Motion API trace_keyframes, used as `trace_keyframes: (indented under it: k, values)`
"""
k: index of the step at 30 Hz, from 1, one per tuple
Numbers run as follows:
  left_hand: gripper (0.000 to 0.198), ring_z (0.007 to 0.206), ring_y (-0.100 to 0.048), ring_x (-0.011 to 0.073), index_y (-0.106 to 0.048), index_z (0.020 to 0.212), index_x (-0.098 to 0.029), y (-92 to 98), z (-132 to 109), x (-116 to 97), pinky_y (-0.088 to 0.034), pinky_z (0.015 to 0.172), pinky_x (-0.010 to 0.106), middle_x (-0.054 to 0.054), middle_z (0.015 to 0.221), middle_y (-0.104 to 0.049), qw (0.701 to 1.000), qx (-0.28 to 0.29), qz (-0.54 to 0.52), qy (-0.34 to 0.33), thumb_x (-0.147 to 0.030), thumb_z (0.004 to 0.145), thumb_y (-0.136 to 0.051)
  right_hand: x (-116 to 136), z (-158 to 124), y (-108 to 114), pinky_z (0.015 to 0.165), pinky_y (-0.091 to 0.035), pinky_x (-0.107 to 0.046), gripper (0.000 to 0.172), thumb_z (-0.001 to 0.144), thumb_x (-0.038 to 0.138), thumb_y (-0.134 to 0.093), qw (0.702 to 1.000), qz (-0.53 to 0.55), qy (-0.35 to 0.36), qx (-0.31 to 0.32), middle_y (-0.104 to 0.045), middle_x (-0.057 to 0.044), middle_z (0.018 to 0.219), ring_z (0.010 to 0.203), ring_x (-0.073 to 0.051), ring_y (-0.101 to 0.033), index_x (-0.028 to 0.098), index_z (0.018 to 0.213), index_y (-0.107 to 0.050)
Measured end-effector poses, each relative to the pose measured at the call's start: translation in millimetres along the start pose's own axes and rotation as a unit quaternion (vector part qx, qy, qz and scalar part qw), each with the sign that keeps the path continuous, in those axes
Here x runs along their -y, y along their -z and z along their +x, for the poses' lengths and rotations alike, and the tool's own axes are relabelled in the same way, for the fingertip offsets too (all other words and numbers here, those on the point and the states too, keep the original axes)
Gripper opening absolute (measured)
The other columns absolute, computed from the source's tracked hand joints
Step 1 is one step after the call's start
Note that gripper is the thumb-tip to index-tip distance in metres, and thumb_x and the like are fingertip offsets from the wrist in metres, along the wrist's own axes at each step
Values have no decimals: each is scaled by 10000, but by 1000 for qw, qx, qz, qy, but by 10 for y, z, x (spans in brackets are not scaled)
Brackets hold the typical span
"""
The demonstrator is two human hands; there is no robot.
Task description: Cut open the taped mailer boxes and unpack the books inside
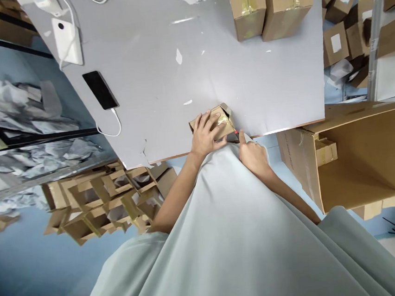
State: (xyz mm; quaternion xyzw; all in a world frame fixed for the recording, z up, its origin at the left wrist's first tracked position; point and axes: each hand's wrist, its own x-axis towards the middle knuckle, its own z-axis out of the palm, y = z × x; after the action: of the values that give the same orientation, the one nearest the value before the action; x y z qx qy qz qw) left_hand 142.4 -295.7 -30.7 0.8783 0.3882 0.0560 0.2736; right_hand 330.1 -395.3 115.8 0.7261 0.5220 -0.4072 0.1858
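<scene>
A small cardboard box (228, 127) with yellowish tape lies at the table's near edge, a flap lifted at its far right corner. My left hand (206, 134) holds it against the table, fingers spread across the top and thumb low on the near side. At the box's right end, my right hand (253, 154) is closed around a small red cutter (236, 133), index finger stretched along it. Only a bit of red shows; the blade cannot be made out. The cutter's front touches or nearly touches the box.
On the grey table (142, 79) are two taped boxes (249, 8), a phone (101, 90) on a cable, a white power bank (67, 42) and paper scraps. Right of me stands a large open carton (363, 164) with a small box inside. Opened boxes (101, 199) are piled at the left.
</scene>
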Motion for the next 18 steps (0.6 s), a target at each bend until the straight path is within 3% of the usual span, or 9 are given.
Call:
trace_keyframes:
  k: [3,5,7,10,13,15,18]
  values:
    - [521,1728,-398,444,-745,1426,-371,-1,-73,-87,-229,1411,755,106,1710,-630,1000,-3,11,16,-528,931,-777,-316,111,9,922,-580,-351,591,1216,313,-290,995,62,13,-76,-836,-178,1242,1059,-298,-817,162,1785,-339]
    - [554,1728,-398,440,-703,1494,-367,15,-157,-151,-229,1409,758,119,1721,-615,998,-33,21,38,-558,975,-741,-579,435,-28,929,-560,-357,533,1229,361,-263,985,106,0,-135,-814,-189,1259,1075,-309,-796,137,1662,-477]
    - [592,1728,-398,430,-635,1584,-339,20,-282,-204,-256,1403,748,156,1732,-590,990,-105,24,93,-563,1037,-675,-863,904,-101,976,-544,-363,469,1214,312,-297,976,129,-30,-172,-760,-242,1356,1165,-317,-763,86,1519,-572]
    - [634,1701,-443,393,-534,1681,-266,-34,-503,-231,-349,1384,676,219,1730,-557,947,-235,-16,217,-569,1125,-557,-1274,1593,-221,1062,-537,-389,418,1174,244,-376,970,142,-87,-175,-661,-308,1479,1265,-323,-721,23,1456,-590]
    - [719,1549,-610,360,-532,1678,-250,-151,-655,-188,-532,1269,564,230,1688,-587,892,-286,-122,329,-706,1122,-538,-1562,1966,-276,1163,-529,-481,381,1118,216,-476,967,143,-106,-181,-634,-322,1499,1356,-365,-680,29,1414,-627]
    - [805,1394,-716,336,-558,1657,-267,-224,-683,-148,-637,1126,484,223,1678,-605,863,-281,-205,367,-810,1064,-585,-1606,2024,-279,1240,-502,-550,411,1068,192,-544,960,155,-76,-221,-628,-320,1521,1427,-388,-647,47,1442,-633]
    - [870,1277,-768,312,-593,1637,-272,-279,-642,-116,-678,1032,432,213,1668,-629,845,-278,-274,366,-875,1010,-622,-1389,1958,-292,1219,-569,-532,453,1045,255,-606,939,243,78,-232,-673,-257,1514,1333,-346,-723,124,1476,-658]
